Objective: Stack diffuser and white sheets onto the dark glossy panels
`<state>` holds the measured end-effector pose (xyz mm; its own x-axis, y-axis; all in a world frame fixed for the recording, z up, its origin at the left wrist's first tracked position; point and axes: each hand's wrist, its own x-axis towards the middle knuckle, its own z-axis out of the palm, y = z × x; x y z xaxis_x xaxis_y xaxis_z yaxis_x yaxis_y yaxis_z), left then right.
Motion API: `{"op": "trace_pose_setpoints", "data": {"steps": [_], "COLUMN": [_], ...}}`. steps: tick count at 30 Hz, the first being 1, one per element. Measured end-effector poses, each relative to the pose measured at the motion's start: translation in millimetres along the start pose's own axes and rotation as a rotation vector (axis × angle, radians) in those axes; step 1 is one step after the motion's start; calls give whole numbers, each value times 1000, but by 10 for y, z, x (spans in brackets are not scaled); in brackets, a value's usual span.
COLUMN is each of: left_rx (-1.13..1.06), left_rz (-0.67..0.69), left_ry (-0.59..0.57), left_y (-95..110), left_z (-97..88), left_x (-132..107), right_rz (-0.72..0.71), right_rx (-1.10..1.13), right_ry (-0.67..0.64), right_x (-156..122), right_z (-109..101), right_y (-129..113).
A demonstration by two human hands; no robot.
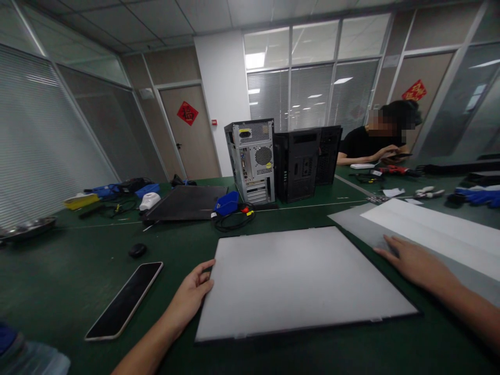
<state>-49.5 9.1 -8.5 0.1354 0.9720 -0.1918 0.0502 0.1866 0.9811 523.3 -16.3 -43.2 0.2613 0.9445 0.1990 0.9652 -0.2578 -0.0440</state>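
Note:
A flat white panel with a thin black frame (304, 281), which looks like a screen backlight panel, lies on the green table in front of me. My left hand (191, 291) is at its left edge, the fingers bent and gripping the rim. To the right, my right hand (414, 260) lies with fingers stretched out on a translucent grey sheet (353, 221), apart from the panel. A white sheet (433, 229) lies partly over the grey one, just beyond that hand.
A phone (125, 302), a small black round object (137, 250) and a plastic bottle (35, 357) are at left. Behind the panel stand computer cases (253, 161), a dark flat panel (187, 203) and a coiled cable (234, 221). Across the table sits a person (359, 140).

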Motion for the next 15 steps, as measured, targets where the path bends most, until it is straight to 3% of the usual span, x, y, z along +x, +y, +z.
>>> {"op": "trace_pose_setpoints", "data": {"steps": [11,13,15], "left_rx": [6,8,8], "left_rz": [-12,-11,-7], "left_ry": [3,14,24], "left_y": [9,16,21], "left_z": [-9,-6,-4], "left_x": [-4,-8,-9], "right_rz": [75,20,-139], "right_rx": [-28,-6,64], "right_ry": [106,135,152], "right_x": [-154,-211,-297], "right_z": [-234,-294,-335], "right_y": [-241,-347,-518]}}
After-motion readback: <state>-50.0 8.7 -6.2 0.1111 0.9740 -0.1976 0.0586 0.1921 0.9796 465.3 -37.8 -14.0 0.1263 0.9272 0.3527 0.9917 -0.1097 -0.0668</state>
